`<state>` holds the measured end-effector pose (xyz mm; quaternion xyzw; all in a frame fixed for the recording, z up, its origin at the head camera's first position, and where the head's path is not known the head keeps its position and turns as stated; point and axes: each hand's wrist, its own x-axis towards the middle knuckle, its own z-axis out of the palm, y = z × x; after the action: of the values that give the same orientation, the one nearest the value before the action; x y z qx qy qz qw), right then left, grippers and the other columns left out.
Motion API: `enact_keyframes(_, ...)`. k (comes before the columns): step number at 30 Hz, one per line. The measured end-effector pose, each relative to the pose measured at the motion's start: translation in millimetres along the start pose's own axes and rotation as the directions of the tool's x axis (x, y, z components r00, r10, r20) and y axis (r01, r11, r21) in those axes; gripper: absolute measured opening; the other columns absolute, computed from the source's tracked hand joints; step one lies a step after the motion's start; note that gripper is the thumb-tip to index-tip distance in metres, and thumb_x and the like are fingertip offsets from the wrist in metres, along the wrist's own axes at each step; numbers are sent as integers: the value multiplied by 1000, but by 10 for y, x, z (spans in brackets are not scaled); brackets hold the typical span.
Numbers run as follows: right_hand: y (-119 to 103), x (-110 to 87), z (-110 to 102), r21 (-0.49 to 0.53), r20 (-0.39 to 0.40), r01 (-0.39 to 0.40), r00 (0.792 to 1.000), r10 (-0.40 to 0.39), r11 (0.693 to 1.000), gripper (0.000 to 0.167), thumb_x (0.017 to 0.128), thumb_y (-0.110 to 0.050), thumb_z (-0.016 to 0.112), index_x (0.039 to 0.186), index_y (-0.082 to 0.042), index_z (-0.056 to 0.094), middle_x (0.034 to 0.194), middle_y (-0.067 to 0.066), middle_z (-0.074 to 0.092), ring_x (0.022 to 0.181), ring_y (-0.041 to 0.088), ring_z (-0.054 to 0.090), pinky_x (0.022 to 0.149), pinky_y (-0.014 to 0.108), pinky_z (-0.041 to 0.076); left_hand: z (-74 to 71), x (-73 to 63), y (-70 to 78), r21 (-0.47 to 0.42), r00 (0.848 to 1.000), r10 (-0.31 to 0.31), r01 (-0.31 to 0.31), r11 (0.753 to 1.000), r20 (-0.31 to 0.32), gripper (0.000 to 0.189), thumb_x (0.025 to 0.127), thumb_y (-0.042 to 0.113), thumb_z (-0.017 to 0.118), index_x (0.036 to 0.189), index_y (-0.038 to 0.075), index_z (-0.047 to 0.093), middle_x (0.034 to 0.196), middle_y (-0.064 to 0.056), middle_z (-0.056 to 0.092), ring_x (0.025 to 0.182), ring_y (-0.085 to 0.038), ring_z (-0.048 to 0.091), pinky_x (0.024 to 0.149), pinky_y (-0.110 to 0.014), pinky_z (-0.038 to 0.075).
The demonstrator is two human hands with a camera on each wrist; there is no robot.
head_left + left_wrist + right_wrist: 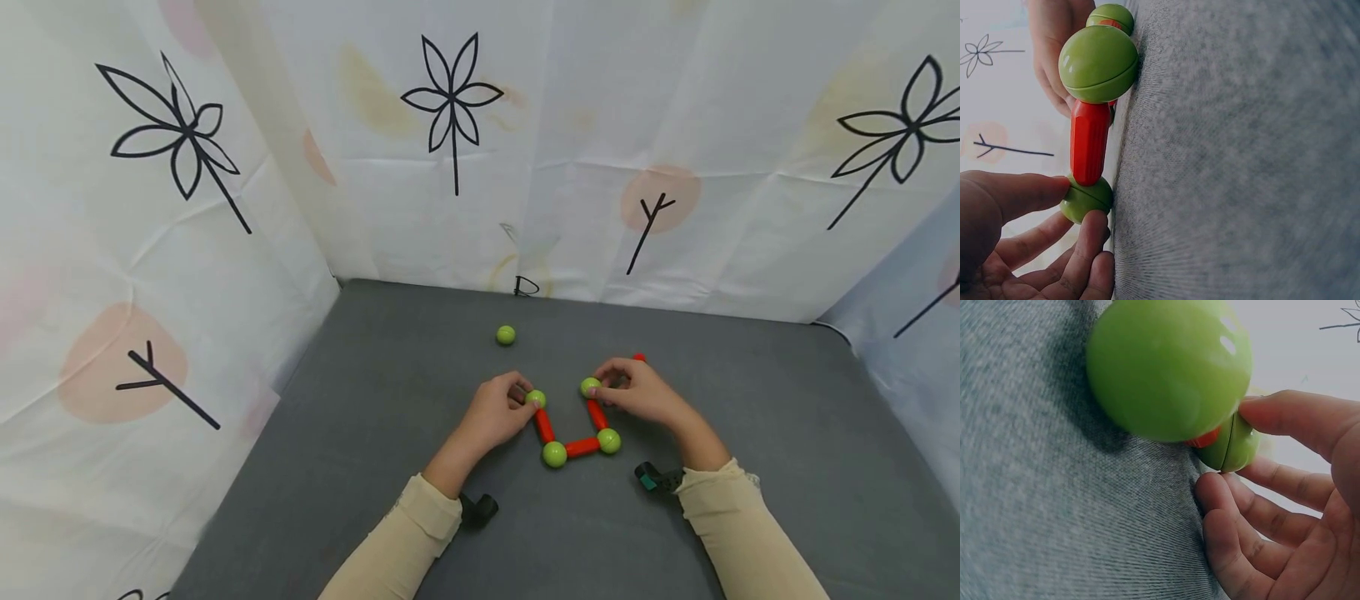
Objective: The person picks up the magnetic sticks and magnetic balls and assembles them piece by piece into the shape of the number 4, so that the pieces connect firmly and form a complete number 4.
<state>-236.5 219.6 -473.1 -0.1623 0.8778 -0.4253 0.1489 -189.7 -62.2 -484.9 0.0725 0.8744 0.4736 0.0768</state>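
Green balls and red rods are joined into a U that opens toward the back of the table. My left hand (497, 410) pinches the green ball (1085, 201) at the U's left end between thumb and fingers. From that ball a red rod (544, 426) runs to the near left ball (554, 454). A second rod (582, 447) links it to the near right ball (609, 441), and a third rod (597, 414) goes up the right side. My right hand (637, 390) pinches the right end ball (1241, 447), its other fingers curled beside it.
One loose green ball (506, 335) lies farther back on the grey table (405, 350). A red piece (639, 357) shows just behind my right hand, mostly hidden. White printed cloth (570, 125) hangs behind the table and at both sides. Dark wrist cameras sit under both sleeves.
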Motion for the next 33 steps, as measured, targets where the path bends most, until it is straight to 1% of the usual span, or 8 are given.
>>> enact_keyframes(4,-6,-21,13,9,-16,-3,1000,3,1000,30,101,-19,74,121,2,68,97,13,69,65,17,63,60,29,52,-2,-3,4,-1,1000,-3,3,1000,4,17,100,23,77,114,14,72,100,-3,70,82,-11,68,72,-31,58)
enact_keyframes(6,-29,-46,17,7,-19,-7,1000,7,1000,34,100,-19,74,125,3,67,99,15,69,65,17,63,60,30,53,1,-3,5,-2,1000,-6,6,1000,7,18,100,23,77,114,14,72,100,-3,70,82,-11,68,72,-31,58)
enact_keyframes(10,-81,-81,31,-14,-17,-18,1000,18,1000,51,98,-23,77,137,5,60,112,22,67,65,16,61,62,31,52,-1,-7,6,-2,1000,-4,4,1000,8,18,100,23,77,115,14,72,101,-3,70,83,-12,68,73,-31,58)
enact_keyframes(13,-93,-91,44,-29,-1,-34,999,34,999,63,96,-27,80,146,3,54,124,26,64,68,16,61,64,32,52,-7,-10,6,-2,1000,1,-1,1000,2,18,100,22,77,115,14,73,102,-4,70,84,-12,69,74,-31,59)
enact_keyframes(16,-81,-96,57,-36,18,-36,999,36,999,70,94,-27,83,149,2,51,130,28,60,70,17,64,66,33,54,-12,-12,5,-1,1000,1,-1,1000,1,18,100,22,77,115,14,73,102,-4,70,85,-12,69,74,-31,59)
enact_keyframes(23,-77,-98,78,-14,51,5,999,-5,1000,72,92,-19,85,149,6,48,128,29,54,68,16,65,64,33,54,-6,-5,0,-8,1000,3,-3,1000,10,18,100,23,77,115,14,72,101,-3,70,82,-11,67,72,-30,58)
enact_keyframes(33,-92,-112,81,36,54,4,999,-6,999,69,93,-15,83,149,5,48,126,27,53,71,20,69,64,32,54,1,2,-12,-10,1000,3,-3,1000,6,18,100,22,77,115,13,72,101,-3,70,81,-11,67,71,-29,57)
